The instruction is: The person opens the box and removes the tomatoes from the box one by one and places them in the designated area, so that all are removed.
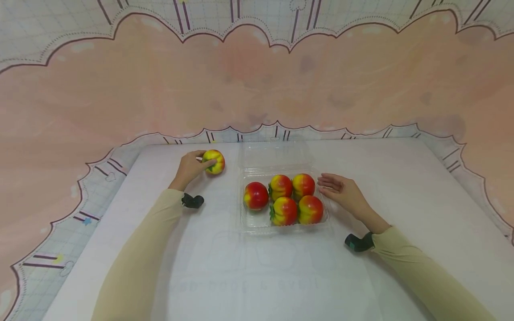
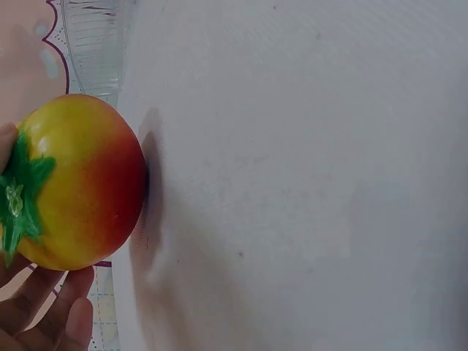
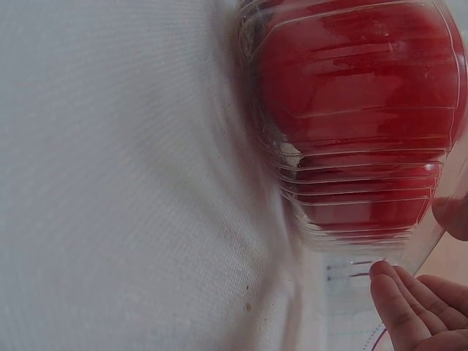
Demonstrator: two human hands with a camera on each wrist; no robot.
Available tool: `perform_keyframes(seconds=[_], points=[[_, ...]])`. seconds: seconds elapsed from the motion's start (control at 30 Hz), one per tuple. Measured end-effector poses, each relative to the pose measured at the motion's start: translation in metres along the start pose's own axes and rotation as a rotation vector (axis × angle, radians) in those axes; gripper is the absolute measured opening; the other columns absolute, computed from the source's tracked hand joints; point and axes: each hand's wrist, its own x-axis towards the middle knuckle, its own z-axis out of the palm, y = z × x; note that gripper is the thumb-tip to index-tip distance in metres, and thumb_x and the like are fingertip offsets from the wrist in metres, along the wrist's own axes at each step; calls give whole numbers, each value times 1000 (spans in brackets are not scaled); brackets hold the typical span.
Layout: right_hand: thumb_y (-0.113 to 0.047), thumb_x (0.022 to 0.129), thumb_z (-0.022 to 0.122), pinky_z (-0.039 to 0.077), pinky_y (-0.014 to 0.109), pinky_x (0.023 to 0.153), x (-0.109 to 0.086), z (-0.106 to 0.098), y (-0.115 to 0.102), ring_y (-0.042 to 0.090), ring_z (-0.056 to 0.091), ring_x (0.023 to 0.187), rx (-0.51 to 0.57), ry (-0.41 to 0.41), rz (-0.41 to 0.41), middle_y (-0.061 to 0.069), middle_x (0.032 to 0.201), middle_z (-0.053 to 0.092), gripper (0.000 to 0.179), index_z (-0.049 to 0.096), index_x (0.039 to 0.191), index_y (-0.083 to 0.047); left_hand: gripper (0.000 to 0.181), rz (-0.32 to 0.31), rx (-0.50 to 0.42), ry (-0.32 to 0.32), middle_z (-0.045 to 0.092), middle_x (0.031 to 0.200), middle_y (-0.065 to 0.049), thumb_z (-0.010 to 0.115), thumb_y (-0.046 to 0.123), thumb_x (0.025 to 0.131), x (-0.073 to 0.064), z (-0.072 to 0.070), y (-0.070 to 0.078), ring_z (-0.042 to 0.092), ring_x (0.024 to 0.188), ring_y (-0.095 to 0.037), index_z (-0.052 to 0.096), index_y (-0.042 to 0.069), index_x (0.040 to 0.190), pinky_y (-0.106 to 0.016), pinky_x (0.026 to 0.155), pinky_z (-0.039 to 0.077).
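At the table's back left, my left hand [image 1: 192, 167] pinches a yellow-and-red tomato [image 1: 214, 162] between thumb and fingers. Up close in the left wrist view, this tomato [image 2: 88, 183] shows a green star-shaped calyx, and its underside is at or just above the white surface. A clear plastic clamshell box [image 1: 250, 221] lies with its lid [image 1: 277, 154] folded back. Several similar tomatoes [image 1: 284, 211] sit inside it, with one red tomato [image 1: 256, 195] at the left. Beside the box's right wall is my right hand [image 1: 341, 191], its fingers loosely extended and holding nothing; whether they touch the wall I cannot tell.
A white cloth covers the table [image 1: 257, 272]. Behind it hangs a peach-coloured backdrop [image 1: 249, 89] with a scalloped, striped border. Each wrist carries a small dark camera, one on the left [image 1: 192, 201] and one on the right [image 1: 358, 242].
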Motion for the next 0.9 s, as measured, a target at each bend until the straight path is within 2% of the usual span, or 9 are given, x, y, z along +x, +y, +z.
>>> perform_keyframes(seconds=[0.4, 0.63, 0.9], points=[[-11, 91, 60, 45, 30, 93, 1, 0, 0, 37, 54, 120, -2, 7, -3, 26, 132, 53, 52, 41, 137, 6, 72, -48, 25, -3, 44, 142, -21, 54, 51, 90, 13, 3, -4, 40, 130, -37, 41, -1, 139, -49, 110, 34], [-11, 91, 60, 45, 31, 93, 1, 0, 1, 37, 55, 120, -9, 10, -1, 25, 131, 54, 52, 41, 137, 6, 72, -61, -16, 18, 44, 142, -22, 55, 51, 89, 20, 5, -5, 39, 132, -37, 43, -1, 138, -47, 112, 31], [-10, 91, 59, 45, 30, 93, 1, 0, 1, 37, 54, 120, -3, 6, -6, 26, 132, 53, 51, 41, 137, 6, 71, -127, -83, 27, 43, 143, -22, 53, 50, 91, 24, 7, -3, 39, 132, -35, 43, -3, 138, -45, 113, 31]])
